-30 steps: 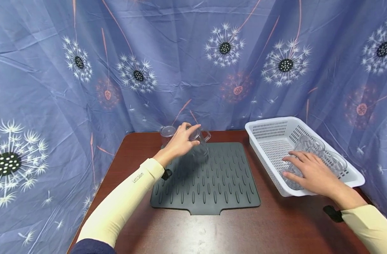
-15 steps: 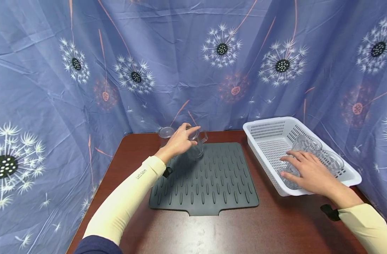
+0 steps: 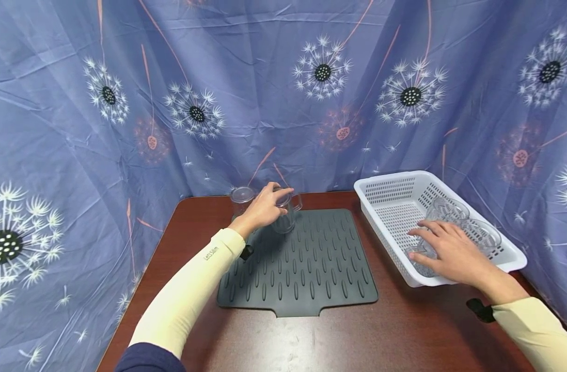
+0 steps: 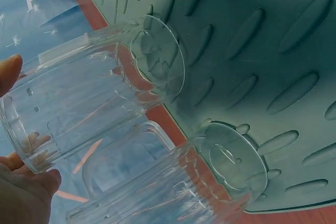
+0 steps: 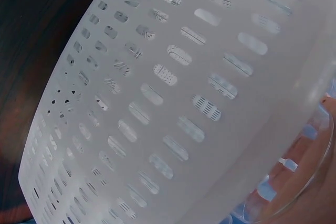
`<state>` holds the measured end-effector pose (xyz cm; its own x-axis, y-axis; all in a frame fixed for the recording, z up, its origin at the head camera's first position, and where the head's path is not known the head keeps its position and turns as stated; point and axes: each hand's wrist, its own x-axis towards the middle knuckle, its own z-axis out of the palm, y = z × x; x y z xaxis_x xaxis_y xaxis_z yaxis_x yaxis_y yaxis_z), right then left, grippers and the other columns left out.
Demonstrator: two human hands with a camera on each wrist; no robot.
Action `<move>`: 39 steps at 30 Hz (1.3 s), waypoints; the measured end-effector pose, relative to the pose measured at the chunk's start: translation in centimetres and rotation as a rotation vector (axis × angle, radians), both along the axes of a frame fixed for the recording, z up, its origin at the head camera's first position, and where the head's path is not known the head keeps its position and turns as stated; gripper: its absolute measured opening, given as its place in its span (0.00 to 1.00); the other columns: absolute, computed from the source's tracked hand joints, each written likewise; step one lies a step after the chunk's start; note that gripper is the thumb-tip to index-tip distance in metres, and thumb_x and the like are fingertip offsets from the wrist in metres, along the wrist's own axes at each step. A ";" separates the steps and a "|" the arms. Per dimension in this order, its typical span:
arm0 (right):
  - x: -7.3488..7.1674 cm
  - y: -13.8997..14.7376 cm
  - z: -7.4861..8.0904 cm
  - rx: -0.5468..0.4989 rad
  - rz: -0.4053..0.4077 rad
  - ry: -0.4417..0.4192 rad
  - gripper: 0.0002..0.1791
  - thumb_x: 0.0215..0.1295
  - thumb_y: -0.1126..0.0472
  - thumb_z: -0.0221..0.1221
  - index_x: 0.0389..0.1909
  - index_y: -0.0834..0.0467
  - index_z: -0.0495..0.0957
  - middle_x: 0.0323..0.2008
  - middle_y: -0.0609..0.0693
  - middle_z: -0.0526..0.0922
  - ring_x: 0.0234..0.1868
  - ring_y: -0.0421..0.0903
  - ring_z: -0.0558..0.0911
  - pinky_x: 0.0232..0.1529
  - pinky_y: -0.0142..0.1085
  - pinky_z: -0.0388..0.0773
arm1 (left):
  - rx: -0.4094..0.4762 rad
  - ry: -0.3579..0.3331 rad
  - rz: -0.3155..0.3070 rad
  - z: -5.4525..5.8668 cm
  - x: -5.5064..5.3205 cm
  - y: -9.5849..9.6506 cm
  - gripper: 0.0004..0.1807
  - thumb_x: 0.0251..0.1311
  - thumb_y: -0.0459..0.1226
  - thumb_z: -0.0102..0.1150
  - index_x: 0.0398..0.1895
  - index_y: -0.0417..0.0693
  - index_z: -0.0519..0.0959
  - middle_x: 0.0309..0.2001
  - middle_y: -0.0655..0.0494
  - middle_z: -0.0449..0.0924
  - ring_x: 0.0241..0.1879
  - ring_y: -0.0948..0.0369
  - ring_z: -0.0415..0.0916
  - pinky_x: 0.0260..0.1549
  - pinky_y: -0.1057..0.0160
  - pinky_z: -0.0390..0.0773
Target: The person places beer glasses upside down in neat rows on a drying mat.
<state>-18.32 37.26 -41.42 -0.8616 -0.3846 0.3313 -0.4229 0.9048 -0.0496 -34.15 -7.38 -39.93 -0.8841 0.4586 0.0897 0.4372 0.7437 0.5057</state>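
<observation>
My left hand [image 3: 264,206] grips the upper end of a clear glass mug [image 3: 285,223] at the back of the dark grey drying mat [image 3: 306,258]. In the left wrist view my thumb [image 4: 9,74] and fingers lie on opposite sides of this mug, its lower end at the mat. Another clear mug [image 3: 239,197] stands beside it, to the left, partly behind my hand. My right hand [image 3: 455,253] lies over the white basket [image 3: 390,248] with fingers loosely spread above a clear glass [image 3: 423,258]. The right wrist view shows mainly the basket's slotted wall [image 5: 157,93].
More clear glassware [image 3: 481,235] lies in the right side of the basket. The brown wooden table [image 3: 348,336] extends in front of the mat. A blue dandelion-print curtain [image 3: 260,103] hangs behind and at both sides.
The mug in my left hand has shifted slightly left and straightened from a tilt. My right hand has stayed over the basket. The head view has drifted a little.
</observation>
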 end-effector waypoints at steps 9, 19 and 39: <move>-0.1 0.0 -0.3 0.009 0.011 -0.002 0.33 0.58 0.39 0.69 0.59 0.53 0.77 0.61 0.63 0.74 0.61 0.67 0.69 0.60 0.65 0.59 | 0.004 -0.027 0.007 -0.4 -0.4 0.2 0.35 0.68 0.40 0.63 0.76 0.71 0.64 0.76 0.51 0.52 0.74 0.48 0.55 0.60 0.42 0.70; -0.2 0.2 -0.2 0.012 0.012 0.016 0.33 0.57 0.39 0.69 0.59 0.53 0.77 0.61 0.62 0.74 0.60 0.67 0.69 0.59 0.65 0.59 | -0.006 -0.037 0.003 -0.4 -0.9 0.5 0.35 0.68 0.40 0.62 0.76 0.69 0.64 0.76 0.50 0.52 0.74 0.48 0.54 0.61 0.42 0.70; -0.3 0.1 -0.3 0.008 -0.010 0.011 0.34 0.54 0.40 0.71 0.58 0.52 0.79 0.61 0.62 0.74 0.61 0.67 0.70 0.61 0.64 0.59 | -0.039 -0.035 -0.021 -0.4 -0.9 1.0 0.34 0.71 0.44 0.58 0.78 0.67 0.60 0.78 0.48 0.47 0.78 0.47 0.46 0.60 0.40 0.71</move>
